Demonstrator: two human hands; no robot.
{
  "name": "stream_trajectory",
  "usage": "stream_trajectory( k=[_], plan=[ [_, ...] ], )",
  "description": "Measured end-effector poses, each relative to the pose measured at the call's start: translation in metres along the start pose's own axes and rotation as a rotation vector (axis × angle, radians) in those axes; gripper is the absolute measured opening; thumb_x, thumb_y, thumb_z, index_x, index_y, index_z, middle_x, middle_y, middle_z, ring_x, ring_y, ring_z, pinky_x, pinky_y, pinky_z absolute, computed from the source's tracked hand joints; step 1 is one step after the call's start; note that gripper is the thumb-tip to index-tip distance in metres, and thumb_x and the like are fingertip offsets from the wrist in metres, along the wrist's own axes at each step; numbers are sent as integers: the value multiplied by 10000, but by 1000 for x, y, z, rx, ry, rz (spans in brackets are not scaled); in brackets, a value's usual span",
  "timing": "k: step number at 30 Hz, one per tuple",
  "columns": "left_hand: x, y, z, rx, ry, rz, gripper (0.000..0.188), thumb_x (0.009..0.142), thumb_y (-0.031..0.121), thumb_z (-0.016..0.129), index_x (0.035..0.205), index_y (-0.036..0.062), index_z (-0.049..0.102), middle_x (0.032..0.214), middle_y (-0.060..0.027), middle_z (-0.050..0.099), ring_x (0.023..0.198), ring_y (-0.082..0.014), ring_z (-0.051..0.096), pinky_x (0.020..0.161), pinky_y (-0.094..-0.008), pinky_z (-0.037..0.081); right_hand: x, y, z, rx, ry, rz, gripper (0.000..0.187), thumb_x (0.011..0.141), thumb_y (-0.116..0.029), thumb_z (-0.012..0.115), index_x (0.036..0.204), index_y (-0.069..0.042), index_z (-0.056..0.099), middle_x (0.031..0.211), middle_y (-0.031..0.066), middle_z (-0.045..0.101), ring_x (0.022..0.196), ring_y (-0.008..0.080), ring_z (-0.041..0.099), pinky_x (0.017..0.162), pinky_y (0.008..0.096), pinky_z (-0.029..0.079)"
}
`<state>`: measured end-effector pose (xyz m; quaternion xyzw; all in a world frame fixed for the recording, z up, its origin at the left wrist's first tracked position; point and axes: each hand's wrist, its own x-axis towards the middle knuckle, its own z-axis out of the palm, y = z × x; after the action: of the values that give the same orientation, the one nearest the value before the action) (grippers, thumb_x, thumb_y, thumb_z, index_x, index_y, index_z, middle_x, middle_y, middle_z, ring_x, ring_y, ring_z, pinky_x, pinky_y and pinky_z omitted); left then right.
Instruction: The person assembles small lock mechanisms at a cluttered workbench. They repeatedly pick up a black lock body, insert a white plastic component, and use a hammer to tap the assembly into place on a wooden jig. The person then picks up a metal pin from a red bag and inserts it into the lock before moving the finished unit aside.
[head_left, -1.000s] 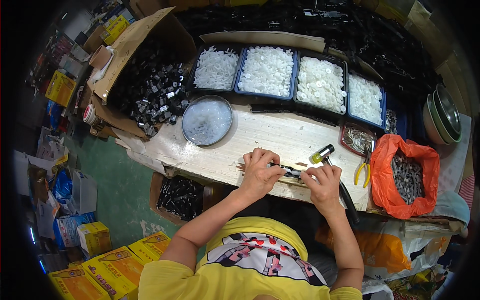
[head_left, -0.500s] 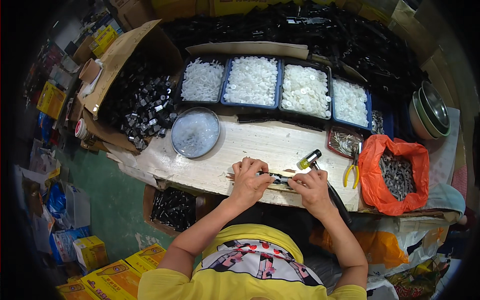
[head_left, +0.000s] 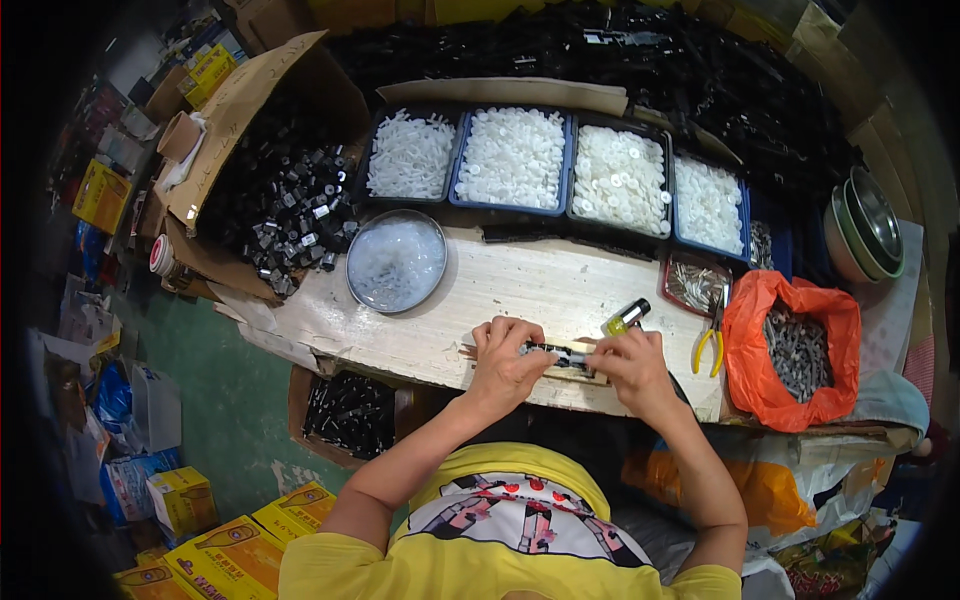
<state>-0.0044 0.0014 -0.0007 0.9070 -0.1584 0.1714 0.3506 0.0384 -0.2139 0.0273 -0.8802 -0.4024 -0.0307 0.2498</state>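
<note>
Near the front edge of the worktable, a slim black part with a silvery piece sits in a pale wooden holder. My left hand is closed on its left end, with the thumb pressing from the near side. At the right end, my right hand pinches with bent fingers; they hide just what lies between them. Beyond that hand is a hammer with a clear yellow head, its dark handle mostly covered by the hand.
Trays of white plastic pieces line the back. A round metal dish lies left, near a carton of black parts. At right are yellow-handled pliers, a red dish of pins and an orange bag of grey parts.
My right hand has shifted slightly right, its fingers drawn closer together at the part's right end. The left hand stays on the part. The whole view has shifted a little.
</note>
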Motion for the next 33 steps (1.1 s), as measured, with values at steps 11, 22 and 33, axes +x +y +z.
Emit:
stream_trajectory(
  k=[11, 22, 33],
  plan=[
    [0, -1, 1, 10, -5, -9, 135, 656, 98, 695, 770, 165, 669, 897, 12, 548, 914, -207, 453, 789, -359, 263, 2, -3, -2, 10, -29, 4, 282, 625, 51, 581, 834, -127, 642, 862, -13, 566, 857, 182, 508, 722, 342, 322],
    [0, 1, -1, 39, -14, 32, 118, 644, 112, 688, 750, 160, 668, 887, -14, 553, 893, -226, 468, 764, -370, 281, 5, 10, -2, 113, -109, 19, 241, 633, -4, 596, 820, -146, 652, 886, -12, 551, 903, 192, 500, 735, 363, 321],
    [0, 3, -1, 11, -23, -6, 140, 645, 98, 701, 760, 172, 671, 904, -2, 560, 892, -216, 463, 769, -363, 275, -3, 7, 4, 6, 29, -200, 291, 650, 10, 569, 914, -104, 619, 980, 27, 565, 857, 194, 507, 689, 329, 357]
  ],
)
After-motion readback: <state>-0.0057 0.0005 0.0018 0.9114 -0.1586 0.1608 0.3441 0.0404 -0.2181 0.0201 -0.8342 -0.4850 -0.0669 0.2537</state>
